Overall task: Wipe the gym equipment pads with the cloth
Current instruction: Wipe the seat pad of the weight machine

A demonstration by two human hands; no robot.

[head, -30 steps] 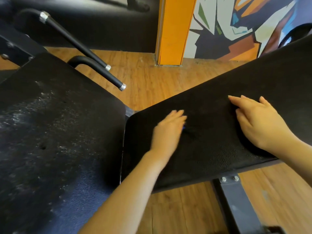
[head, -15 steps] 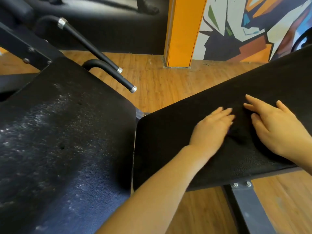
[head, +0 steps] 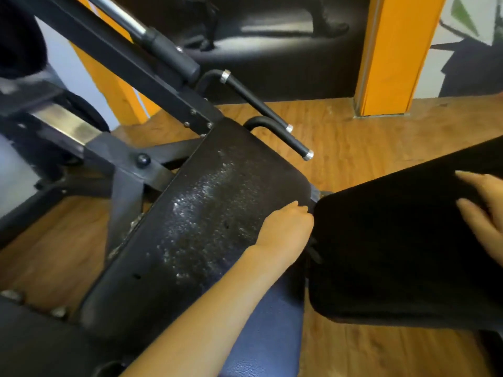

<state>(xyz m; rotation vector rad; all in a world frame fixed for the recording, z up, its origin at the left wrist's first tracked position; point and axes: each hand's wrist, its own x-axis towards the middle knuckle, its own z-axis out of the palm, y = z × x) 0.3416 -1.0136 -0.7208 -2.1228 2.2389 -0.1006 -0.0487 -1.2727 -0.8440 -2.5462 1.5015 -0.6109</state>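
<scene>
Pads first: worn black vinyl seat pad (head: 206, 213), flecked white and tilted, lies left; smooth black backrest pad (head: 408, 240) lies right, the two nearly touching at their corners. My left hand (head: 285, 227) sits at that gap, fingers bent over the seat pad's right edge; cannot tell whether its grip holds a cloth. My right hand (head: 484, 213) rests flat on the backrest pad, fingers spread. Two black handle bars (head: 272, 115) stand beyond, over a wooden floor (head: 353, 148).
</scene>
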